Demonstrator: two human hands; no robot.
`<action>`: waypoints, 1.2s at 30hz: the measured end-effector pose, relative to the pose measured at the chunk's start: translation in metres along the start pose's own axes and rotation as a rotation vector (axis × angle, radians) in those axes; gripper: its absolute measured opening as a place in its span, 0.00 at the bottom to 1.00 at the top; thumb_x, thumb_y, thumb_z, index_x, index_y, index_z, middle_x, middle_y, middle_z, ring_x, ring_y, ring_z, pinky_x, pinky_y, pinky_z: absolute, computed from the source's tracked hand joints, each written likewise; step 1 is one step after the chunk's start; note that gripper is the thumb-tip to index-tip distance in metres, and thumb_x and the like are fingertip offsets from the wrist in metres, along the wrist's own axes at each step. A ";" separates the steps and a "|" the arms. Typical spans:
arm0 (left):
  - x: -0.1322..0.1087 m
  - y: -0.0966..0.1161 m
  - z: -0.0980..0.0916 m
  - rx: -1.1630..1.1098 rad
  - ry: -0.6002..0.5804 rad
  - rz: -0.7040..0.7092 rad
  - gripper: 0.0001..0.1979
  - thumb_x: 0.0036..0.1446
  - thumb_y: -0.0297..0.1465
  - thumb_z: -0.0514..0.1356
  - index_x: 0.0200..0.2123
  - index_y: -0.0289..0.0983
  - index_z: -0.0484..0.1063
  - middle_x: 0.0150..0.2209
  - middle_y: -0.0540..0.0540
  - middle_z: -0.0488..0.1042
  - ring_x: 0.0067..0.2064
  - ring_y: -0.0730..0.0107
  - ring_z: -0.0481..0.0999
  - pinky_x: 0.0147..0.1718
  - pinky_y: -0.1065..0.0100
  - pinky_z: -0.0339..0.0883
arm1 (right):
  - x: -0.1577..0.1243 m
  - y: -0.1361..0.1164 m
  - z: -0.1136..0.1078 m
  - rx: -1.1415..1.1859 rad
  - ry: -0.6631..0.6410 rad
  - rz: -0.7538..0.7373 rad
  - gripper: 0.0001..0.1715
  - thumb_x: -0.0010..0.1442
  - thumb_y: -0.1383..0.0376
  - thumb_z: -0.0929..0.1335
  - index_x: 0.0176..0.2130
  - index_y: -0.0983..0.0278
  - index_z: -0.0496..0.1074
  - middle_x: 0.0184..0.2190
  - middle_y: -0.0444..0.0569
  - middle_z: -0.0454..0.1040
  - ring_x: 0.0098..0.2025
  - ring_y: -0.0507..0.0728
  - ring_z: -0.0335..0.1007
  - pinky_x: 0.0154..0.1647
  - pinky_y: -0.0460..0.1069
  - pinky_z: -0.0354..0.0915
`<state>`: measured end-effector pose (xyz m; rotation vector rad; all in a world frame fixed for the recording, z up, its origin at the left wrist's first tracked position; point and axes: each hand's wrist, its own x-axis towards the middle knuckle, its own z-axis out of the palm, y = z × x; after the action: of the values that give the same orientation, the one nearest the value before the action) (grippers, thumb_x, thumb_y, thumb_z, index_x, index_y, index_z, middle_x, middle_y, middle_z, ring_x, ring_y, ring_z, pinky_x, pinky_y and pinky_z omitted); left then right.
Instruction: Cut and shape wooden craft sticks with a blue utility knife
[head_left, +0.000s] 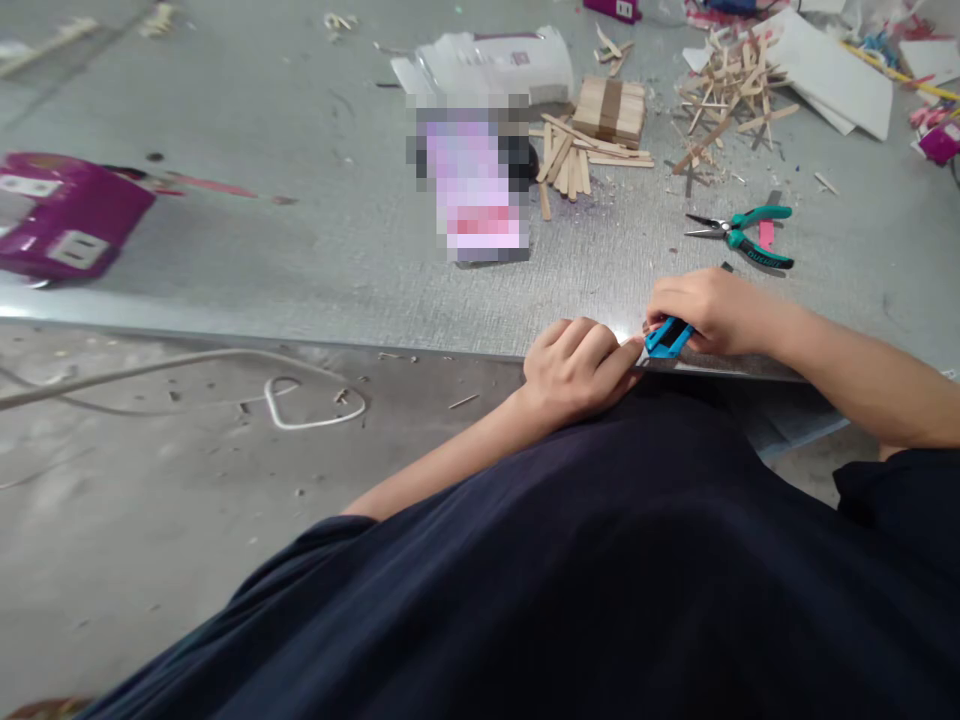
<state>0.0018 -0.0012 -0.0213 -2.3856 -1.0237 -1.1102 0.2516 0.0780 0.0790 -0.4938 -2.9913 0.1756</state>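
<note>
- Fingers of the left hand (577,365) are curled at the near edge of the desk (300,260), one fingertip against a blue cutter (667,338); any hold cannot be told.
- The cutter is gripped by the closed right hand (712,312).
- Teal pliers (739,235) are laid beyond, wooden sticks (574,160) farther.

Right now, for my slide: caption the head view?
Right hand grips blue cutter beside left hand at table edge.

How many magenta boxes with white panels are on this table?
3. The left box lies at the far left; the top box is cut off by the frame; the right box sits beyond the right hand holding the blue cutter. Clutter may hide others.
</note>
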 end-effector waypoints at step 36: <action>0.068 -0.002 -0.026 -1.040 -0.290 -0.830 0.23 0.73 0.48 0.59 0.34 0.37 0.79 0.19 0.53 0.70 0.20 0.77 0.61 0.21 0.70 0.55 | -0.026 0.054 0.005 -0.319 0.520 -0.055 0.10 0.78 0.56 0.67 0.45 0.58 0.74 0.35 0.45 0.82 0.34 0.55 0.75 0.36 0.53 0.62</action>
<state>0.0169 0.0183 0.0471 -2.9992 -2.0324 -1.9853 0.2927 0.1199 0.0643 -0.4063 -2.5172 -0.3820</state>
